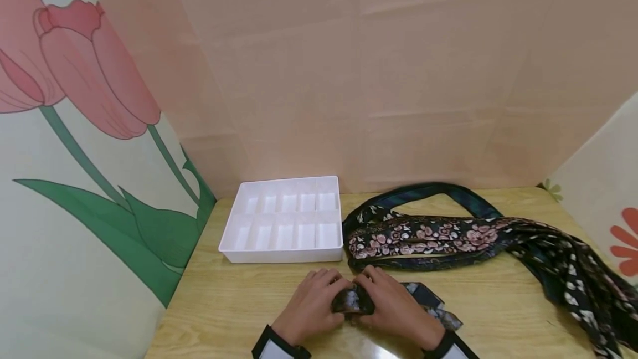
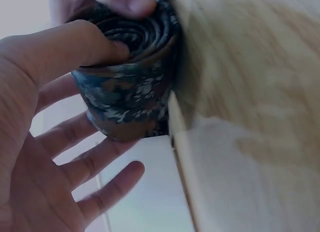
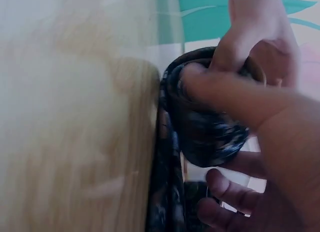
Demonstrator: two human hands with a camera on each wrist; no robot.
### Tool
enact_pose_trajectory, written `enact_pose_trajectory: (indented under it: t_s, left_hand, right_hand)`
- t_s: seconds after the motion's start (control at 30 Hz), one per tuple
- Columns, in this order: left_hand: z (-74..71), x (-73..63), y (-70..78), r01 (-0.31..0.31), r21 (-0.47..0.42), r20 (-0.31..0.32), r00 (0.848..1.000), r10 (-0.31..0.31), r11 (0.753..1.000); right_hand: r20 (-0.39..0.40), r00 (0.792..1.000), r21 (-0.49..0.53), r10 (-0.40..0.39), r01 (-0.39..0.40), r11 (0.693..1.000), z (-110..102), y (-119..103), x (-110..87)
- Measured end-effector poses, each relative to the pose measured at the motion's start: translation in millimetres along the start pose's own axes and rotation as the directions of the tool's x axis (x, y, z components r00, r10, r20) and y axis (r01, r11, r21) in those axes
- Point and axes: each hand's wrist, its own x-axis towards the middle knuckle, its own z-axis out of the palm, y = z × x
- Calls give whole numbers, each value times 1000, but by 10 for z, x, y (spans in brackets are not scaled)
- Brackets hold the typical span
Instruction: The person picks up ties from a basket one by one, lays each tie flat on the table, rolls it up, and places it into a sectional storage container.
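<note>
A dark patterned necktie (image 1: 353,301), wound into a thick roll, sits between both hands near the front of the table. My left hand (image 1: 313,304) grips the roll from the left, its thumb pressed on the coiled end in the left wrist view, where the spiral layers of the rolled tie (image 2: 122,102) show. From the other side my right hand (image 1: 396,308) holds it, thumb at the coil of the roll (image 3: 207,134) in the right wrist view. The tie's unrolled tail (image 1: 423,297) lies flat on the wood, running out right from under the right hand.
A white tray (image 1: 280,256) divided into several compartments stands behind the hands, to the left. More neckties (image 1: 428,237), floral and dark, lie in a long loose bundle behind and to the right. The wooden table (image 1: 224,309) meets a beige cloth backdrop (image 1: 359,98).
</note>
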Motion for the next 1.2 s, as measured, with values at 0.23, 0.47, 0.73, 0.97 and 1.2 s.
enact_pose_trajectory:
  t_s: [0.23,0.47,0.73,0.97,1.2]
  left_hand:
    - [0,14,27,-44,-28,14,999,45,999]
    - [58,17,20,-55,-8,-14,998,55,998]
    - [61,36,52,-64,-13,16,998,64,998]
    - [50,19,89,-52,-17,17,998,53,998]
    - [30,29,128,-81,24,-59,995,83,996]
  right_hand:
    - [60,996,53,59,-62,997,-3,-26,-45]
    - [62,997,69,47,-52,996,-23,22,-45]
    - [112,994,106,7,-19,994,-88,37,-58]
    - [102,995,75,17,-24,997,-107,5,-89]
    - [75,997,64,4,-9,998,-94,38,-116]
